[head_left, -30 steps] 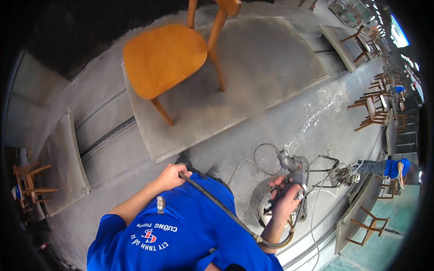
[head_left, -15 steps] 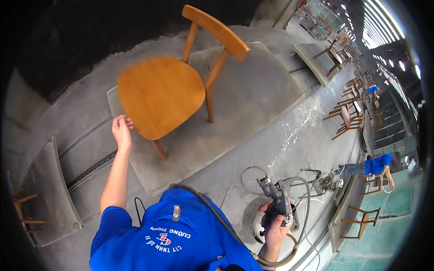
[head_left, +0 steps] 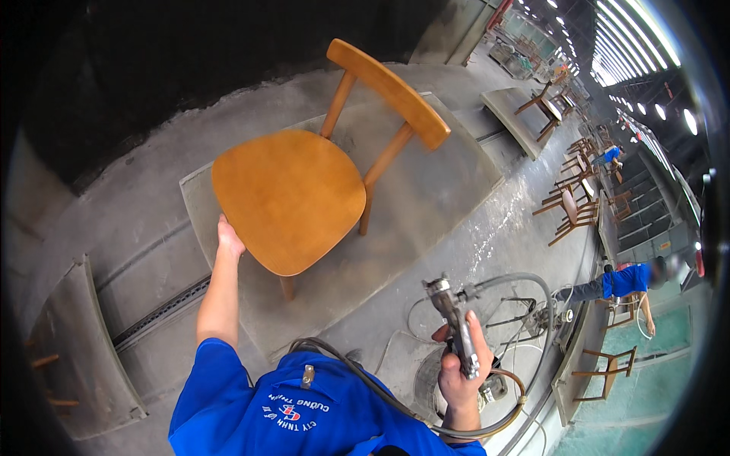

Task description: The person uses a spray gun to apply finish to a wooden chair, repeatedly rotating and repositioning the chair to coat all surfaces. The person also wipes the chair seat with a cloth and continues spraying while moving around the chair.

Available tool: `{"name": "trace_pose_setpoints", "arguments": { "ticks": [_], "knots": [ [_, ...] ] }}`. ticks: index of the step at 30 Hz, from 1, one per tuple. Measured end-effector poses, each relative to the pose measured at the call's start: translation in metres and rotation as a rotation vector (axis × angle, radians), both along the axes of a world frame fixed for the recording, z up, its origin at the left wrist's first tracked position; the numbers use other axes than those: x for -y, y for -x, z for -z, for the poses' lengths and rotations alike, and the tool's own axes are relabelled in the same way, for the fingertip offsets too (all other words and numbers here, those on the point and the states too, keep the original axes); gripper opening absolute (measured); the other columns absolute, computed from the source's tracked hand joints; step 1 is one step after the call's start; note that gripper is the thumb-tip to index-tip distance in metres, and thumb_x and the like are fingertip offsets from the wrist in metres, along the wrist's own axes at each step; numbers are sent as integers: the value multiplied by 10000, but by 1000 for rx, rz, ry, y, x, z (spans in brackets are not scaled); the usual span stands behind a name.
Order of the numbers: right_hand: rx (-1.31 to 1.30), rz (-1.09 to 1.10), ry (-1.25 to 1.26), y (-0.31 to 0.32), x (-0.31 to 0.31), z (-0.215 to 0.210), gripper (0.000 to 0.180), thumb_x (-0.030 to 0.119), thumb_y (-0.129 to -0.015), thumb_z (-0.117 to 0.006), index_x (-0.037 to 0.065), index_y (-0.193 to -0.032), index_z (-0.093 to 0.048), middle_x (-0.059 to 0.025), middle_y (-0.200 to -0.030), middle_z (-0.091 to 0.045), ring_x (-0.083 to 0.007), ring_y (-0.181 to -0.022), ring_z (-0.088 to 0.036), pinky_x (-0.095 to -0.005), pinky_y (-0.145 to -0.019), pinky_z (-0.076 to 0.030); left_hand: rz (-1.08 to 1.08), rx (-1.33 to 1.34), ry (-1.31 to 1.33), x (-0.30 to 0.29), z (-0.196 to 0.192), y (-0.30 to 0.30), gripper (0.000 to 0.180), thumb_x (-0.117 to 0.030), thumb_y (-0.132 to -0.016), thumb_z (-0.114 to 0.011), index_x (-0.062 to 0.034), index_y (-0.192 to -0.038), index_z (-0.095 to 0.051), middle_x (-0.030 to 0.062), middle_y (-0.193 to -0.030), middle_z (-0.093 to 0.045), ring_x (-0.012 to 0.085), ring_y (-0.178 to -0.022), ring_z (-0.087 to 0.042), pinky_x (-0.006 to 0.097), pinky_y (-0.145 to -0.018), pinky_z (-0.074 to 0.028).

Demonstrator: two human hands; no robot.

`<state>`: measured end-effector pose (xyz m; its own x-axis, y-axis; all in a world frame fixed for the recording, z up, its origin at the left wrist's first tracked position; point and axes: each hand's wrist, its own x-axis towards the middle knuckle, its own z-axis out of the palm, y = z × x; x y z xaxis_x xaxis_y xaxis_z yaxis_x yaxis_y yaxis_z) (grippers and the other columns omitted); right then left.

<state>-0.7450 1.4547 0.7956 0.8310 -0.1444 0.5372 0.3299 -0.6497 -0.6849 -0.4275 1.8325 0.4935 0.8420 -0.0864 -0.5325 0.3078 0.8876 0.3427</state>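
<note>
A wooden chair (head_left: 289, 199) with a rounded orange-brown seat and a curved backrest stands on a flat grey board in front of me. At the seat's near left edge is my left hand (head_left: 230, 239), closed on the rim, its fingers partly hidden beneath the seat. My right hand (head_left: 465, 372) is wrapped round a metal spray gun (head_left: 456, 327), held upright to the right of my body with its nozzle end away from me. A grey hose loops from the gun. Behind that hand sits a round metal pot (head_left: 430, 380), partly hidden.
Under the chair lies the grey board (head_left: 411, 235). A slotted floor rail (head_left: 163, 311) runs beside another board (head_left: 84, 357) at left. Hoses curl over the floor at right, near a pump-like machine (head_left: 544, 319). A co-worker (head_left: 627, 281) and several chairs (head_left: 570, 205) are farther right.
My left hand has gone from the seat's edge to partly under it. The chair has shifted slightly to the right and nearer. The spray gun has turned more upright in my right hand.
</note>
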Motion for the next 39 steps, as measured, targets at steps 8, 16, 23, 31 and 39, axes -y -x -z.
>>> {"name": "trace_pose_setpoints", "arguments": {
  "ticks": [8,16,23,31,39],
  "knots": [
    [-95,119,-299,21,-14,-16,903,635,-908,-625,-15,-1491,-396,-126,-849,-685,-126,-649,-609,-240,-547,-457,-54,95,-95,11,-5,9,674,-570,-1066,-224,-83,-1498,-397,103,-1547,-421,305,-1403,-409,465,-1158,-356],
    [7,295,-459,31,34,-34,1035,777,-840,-531,-18,-1475,-343,-110,-883,-584,-213,-786,-623,-201,-488,-422,-289,-54,-274,-16,9,74,664,-543,-1062,-327,-57,-1511,-380,105,-1565,-399,303,-1400,-413,465,-1159,-363],
    [-62,273,-631,14,122,-32,969,713,-918,-475,23,-1552,-229,-118,-900,-582,-207,-801,-618,-216,-499,-423,-415,13,-419,-69,-17,217,684,-573,-1030,-404,-83,-1507,-401,104,-1544,-434,312,-1396,-422,467,-1145,-382],
    [-136,239,-716,-19,168,-23,984,731,-904,-479,47,-1559,-210,-117,-886,-569,-211,-801,-618,-206,-480,-406,-676,-89,-355,42,-59,237,781,-669,-1008,-326,-130,-1571,-281,116,-1606,-319,312,-1439,-358,480,-1183,-313],
    [-202,34,-634,-19,136,-18,996,716,-789,-679,-63,-1368,-454,-135,-841,-643,-198,-751,-654,-204,-479,-405,283,-94,-330,247,-65,177,991,-734,-929,-464,-90,-1583,-90,250,-1413,-494,331,-1210,-581,488,-993,-502]
  ]
}}
